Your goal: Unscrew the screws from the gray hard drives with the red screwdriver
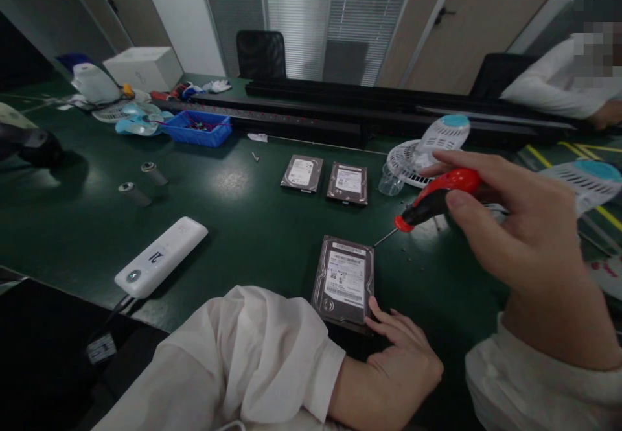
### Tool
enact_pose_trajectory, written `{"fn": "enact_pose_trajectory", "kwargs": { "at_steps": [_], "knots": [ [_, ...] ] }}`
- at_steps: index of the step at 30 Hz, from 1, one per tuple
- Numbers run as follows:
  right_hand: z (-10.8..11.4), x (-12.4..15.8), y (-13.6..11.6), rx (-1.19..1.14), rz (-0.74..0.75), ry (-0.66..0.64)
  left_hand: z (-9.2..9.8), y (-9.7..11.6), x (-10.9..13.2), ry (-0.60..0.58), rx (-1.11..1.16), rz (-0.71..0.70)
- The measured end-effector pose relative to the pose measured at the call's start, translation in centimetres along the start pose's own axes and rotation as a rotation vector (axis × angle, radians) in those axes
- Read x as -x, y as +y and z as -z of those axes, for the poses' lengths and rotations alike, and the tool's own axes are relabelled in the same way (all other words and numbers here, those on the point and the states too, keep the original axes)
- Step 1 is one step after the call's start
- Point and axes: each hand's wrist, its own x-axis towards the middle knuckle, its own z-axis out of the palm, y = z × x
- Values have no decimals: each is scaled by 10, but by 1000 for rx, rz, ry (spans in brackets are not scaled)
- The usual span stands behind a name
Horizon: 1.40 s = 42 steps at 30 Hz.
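A hard drive (343, 279) lies label side up on the green table in front of me. At its lower right corner, my left hand (403, 353) holds the edge with its fingertips; the thumb is hidden. My right hand (525, 217) is closed around the red and black handle of a screwdriver (437, 198). The thin shaft slants down to the left, and its tip is at the drive's upper right corner. Whether the tip sits in a screw is too small to tell. Several small screws (409, 260) lie to the right of the drive.
Two more hard drives (301, 173) (348, 183) lie farther back. A white power bank (162, 256), two metal cylinders (154, 173) and a blue bin (198, 128) are on the left. White fan parts (444, 139) stand right, near another person's sleeve (549, 84). Black rails (311, 116) run behind.
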Motion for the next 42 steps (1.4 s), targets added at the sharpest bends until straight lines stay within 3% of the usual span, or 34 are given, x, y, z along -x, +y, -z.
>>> {"fn": "enact_pose_trajectory", "kwargs": {
  "at_steps": [6,11,14,21,24,29,37,42],
  "knots": [
    [-5,-2,-1,130,23,71,-2,2,0,3,-37,-19],
    [0,-3,-10,105,-38,-61,-4,6,-1,44,66,93],
    [3,-2,-8,41,11,-94,-3,6,-1,57,114,130],
    [-6,-1,0,147,16,52,-2,2,0,18,-24,8],
    [-6,-1,2,189,-4,-7,-2,2,-1,-6,-46,-32],
    [-4,1,4,3,-27,-113,-4,7,-1,67,51,100],
    [-8,-1,-2,158,-11,104,-8,16,-4,148,171,252],
    [-10,-1,1,197,73,121,-9,17,-6,145,181,210]
  ]
}}
